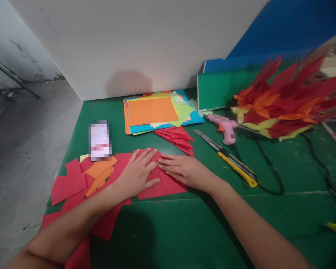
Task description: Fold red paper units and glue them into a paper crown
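Note:
Both of my hands press on a sheet of red paper [156, 188] that lies on the green table. My left hand [138, 172] rests flat on it with the fingers spread. From the other side my right hand [182, 170] lies on the sheet, its fingers stretched out flat and their tips close to my left hand. A crease seems to run down the sheet between the hands. Just beyond them sits a small pile of folded red paper pieces [177, 138]. More red paper [70, 183] and some orange scraps [99, 172] lie under and beside my left forearm.
Behind is a stack of coloured paper [152, 110]. To the right lie a yellow utility knife [229, 160], blade out, and a pink glue gun [225, 127] with its black cord. A red, orange and yellow paper flame shape [285, 101] stands farther right. A blurred phone [100, 140] lies left.

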`<state>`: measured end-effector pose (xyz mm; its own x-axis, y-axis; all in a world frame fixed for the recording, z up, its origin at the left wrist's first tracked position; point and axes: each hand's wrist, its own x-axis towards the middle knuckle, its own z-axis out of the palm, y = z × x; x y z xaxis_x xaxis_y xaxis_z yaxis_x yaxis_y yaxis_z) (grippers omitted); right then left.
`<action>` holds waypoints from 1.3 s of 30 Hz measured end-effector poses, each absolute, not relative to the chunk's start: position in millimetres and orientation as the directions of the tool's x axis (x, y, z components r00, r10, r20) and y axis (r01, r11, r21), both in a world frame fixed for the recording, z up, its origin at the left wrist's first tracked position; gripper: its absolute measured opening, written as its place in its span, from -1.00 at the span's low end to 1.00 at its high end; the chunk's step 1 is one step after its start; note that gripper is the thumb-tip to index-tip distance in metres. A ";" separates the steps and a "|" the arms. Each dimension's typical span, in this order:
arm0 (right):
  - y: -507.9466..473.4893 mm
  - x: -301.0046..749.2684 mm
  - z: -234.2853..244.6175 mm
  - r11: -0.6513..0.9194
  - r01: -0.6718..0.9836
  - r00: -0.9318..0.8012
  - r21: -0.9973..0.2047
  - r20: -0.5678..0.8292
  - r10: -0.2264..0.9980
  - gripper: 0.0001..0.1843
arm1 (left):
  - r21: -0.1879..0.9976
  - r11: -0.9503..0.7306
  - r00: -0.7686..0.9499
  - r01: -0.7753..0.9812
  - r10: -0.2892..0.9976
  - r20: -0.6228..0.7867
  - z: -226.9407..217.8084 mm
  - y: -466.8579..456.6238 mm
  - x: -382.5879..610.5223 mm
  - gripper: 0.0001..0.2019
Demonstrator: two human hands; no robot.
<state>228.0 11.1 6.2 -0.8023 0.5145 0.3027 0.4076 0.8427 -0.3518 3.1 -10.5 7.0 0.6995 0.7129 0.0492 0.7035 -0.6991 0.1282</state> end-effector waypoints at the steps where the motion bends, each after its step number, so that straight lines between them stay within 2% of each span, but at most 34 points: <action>1: 11.1 227.9 6.2 0.843 0.408 -0.803 -0.351 0.300 0.514 -0.67 | 0.127 -0.698 0.699 0.704 0.714 0.049 7.1 -10.6 3.1 -0.48; 13: 8.8 222.7 14.1 0.856 0.415 -0.795 -0.309 0.333 0.506 -0.69 | 0.133 -0.704 0.709 0.698 0.705 0.009 9.3 -11.6 2.1 -0.50; 25: 10.1 222.6 15.8 0.823 0.431 -0.783 -0.369 0.300 0.544 -0.70 | 0.164 -0.733 0.744 0.660 0.668 -0.007 16.5 -7.7 -1.6 -0.63; 28: 9.6 222.3 16.1 0.822 0.437 -0.780 -0.365 0.301 0.549 -0.69 | 0.158 -0.735 0.744 0.660 0.668 0.002 16.2 -7.8 -0.6 -0.58; 34: 8.6 221.9 17.9 0.817 0.448 -0.767 -0.362 0.314 0.560 -0.72 | 0.122 -0.717 0.721 0.687 0.693 0.009 12.5 -11.0 1.7 -0.38; 39: 6.3 220.1 15.3 0.812 0.454 -0.752 -0.367 0.331 0.570 -0.75 | 0.148 -0.711 0.717 0.687 0.697 0.020 14.5 -10.4 0.8 -0.40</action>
<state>220.1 6.3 15.3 -0.7520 0.5697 0.3314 0.4536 0.8122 -0.3669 0.8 -10.4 14.5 0.7166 0.6972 0.0200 0.6875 -0.7109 0.1483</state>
